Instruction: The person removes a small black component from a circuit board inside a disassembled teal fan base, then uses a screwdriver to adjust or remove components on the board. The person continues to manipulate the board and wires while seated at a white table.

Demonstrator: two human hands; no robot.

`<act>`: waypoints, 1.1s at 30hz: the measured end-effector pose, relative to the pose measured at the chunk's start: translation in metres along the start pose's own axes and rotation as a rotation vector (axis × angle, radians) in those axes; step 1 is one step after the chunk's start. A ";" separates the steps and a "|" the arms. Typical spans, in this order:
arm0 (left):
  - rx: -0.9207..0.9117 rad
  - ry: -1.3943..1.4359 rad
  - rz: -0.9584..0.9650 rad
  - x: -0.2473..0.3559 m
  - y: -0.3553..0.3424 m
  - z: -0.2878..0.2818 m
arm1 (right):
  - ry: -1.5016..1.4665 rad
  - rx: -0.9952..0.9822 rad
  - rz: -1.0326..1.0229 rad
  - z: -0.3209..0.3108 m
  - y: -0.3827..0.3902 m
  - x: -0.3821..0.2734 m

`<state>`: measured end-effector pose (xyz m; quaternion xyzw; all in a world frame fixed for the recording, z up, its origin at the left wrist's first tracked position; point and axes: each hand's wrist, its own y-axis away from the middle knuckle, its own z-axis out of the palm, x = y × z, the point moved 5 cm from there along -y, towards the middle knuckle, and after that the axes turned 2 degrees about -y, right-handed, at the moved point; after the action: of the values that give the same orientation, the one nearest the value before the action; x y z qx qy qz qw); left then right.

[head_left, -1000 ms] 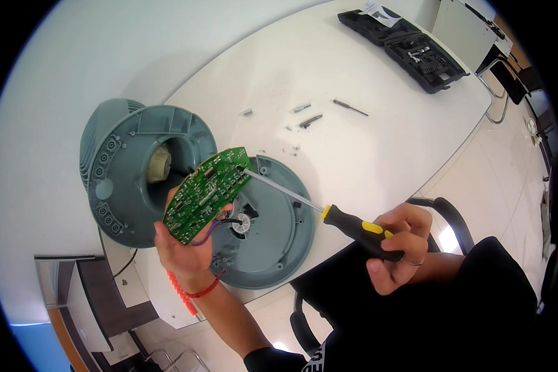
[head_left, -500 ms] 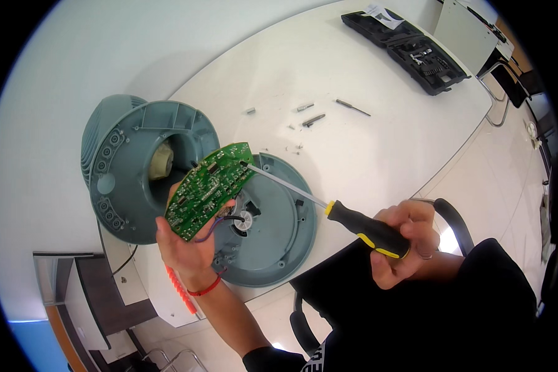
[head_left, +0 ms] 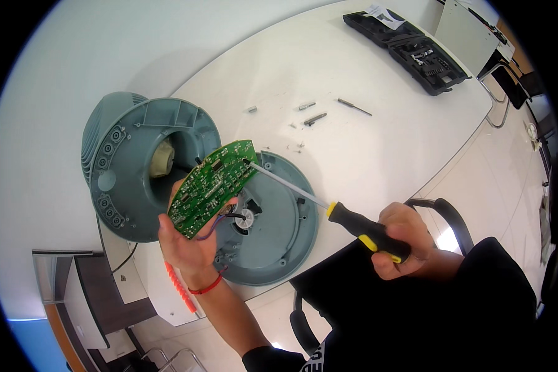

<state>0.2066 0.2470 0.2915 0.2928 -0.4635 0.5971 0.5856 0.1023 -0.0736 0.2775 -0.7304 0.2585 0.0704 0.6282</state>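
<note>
Left grip (head_left: 190,250), centre-left, clamps board (head_left: 212,189): likely light, stiff, fragile; best held by edges. Right grip (head_left: 416,234) clamps screwdriver (head_left: 347,218).

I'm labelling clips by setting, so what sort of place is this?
Probably an office or meeting room: there's a large white table with a curved edge, a black chair armrest with a curved shape beside it, and a pale, glossy tiled floor.

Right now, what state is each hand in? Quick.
Left hand: closed, holding the green circuit board.
Right hand: closed around the black-and-yellow screwdriver.
</note>
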 end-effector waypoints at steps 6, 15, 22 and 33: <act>0.065 0.035 0.013 -0.001 0.000 -0.001 | -0.264 0.264 0.248 0.008 0.009 0.006; 0.050 0.089 0.031 -0.001 -0.001 -0.004 | -0.043 -0.015 0.269 0.002 0.000 0.001; 0.034 0.171 0.044 -0.002 -0.001 -0.008 | -0.132 -0.063 0.257 0.003 0.001 0.009; -0.010 0.186 0.052 -0.001 0.000 -0.006 | -0.156 0.119 0.171 0.001 -0.006 0.006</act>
<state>0.2083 0.2523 0.2881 0.2212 -0.4174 0.6344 0.6119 0.1102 -0.0737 0.2803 -0.6593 0.2740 0.1651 0.6804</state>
